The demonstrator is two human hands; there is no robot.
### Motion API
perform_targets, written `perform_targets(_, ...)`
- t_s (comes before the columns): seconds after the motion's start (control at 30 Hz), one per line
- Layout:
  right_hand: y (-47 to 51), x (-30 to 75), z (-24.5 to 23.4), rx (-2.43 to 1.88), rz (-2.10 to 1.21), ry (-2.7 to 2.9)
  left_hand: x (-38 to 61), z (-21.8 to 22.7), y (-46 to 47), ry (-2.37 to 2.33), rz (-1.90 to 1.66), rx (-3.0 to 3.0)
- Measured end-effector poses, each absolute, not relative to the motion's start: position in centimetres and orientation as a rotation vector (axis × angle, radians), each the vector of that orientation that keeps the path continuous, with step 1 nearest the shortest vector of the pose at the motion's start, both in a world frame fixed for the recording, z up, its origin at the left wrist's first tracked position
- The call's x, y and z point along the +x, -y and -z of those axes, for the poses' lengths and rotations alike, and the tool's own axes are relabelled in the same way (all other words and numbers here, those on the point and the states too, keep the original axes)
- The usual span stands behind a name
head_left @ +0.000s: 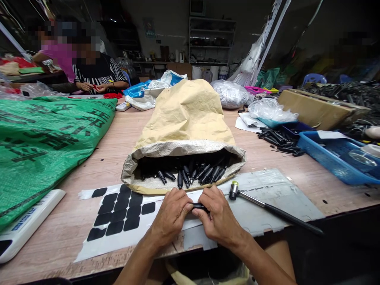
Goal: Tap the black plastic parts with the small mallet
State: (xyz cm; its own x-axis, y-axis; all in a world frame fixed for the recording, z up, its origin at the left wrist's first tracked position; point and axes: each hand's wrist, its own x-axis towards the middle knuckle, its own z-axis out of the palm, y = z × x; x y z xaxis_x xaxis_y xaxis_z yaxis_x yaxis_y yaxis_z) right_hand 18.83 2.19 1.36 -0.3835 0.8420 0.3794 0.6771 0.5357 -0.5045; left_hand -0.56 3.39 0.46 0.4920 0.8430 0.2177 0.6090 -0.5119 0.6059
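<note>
Between my two hands I hold a short black cylindrical part (199, 206), lying crosswise above the table's front edge. My left hand (170, 211) pinches its left end with thumb and fingers. At the other end, my right hand (218, 213) grips it, hiding much of that side. Just beyond my hands lies an open tan sack (184, 114), its mouth towards me, with several similar black parts (204, 174) inside. A sheet of black rounded-square stickers (118, 215) is left of my hands. To the right, a mallet (267, 206) rests on a grey board (276, 190).
A green sack (50, 146) and a white device (32, 221) occupy the left side. On the right are a blue basket (335, 156), loose black parts (277, 140) and a cardboard box (314, 107). Two people (95, 71) sit at the far left. Another open bag (237, 273) is below the table edge.
</note>
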Motion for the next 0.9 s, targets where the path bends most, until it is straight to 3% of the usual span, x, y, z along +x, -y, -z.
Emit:
perform_targets(0.33,-1.2,21.2,-2.4,-1.194,-0.305,2.119,-0.6,-1.0,-3.3,-1.198,-0.659,2.233)
perform_targets(0.6,-1.7,30.8,-0.7,-1.44,0.177,1.83,1.4,-3.3,1.8,-0.907,-0.57,2.11)
perform_targets(0.7,-1.6,32.6,1.0,-1.551,0.257,1.844,2.9,-0.6,4.7,-0.847,-0.318,2.096)
perform_targets(0.8,-1.3,32.4,1.7,-1.613,0.318,1.877,3.5,3.9,6.7,-1.109,-0.079,2.093)
perform_targets(0.9,-1.2,31.8,1.7,-1.632,0.336,1.897,3.4,8.0,7.9,-1.381,-0.124,1.979)
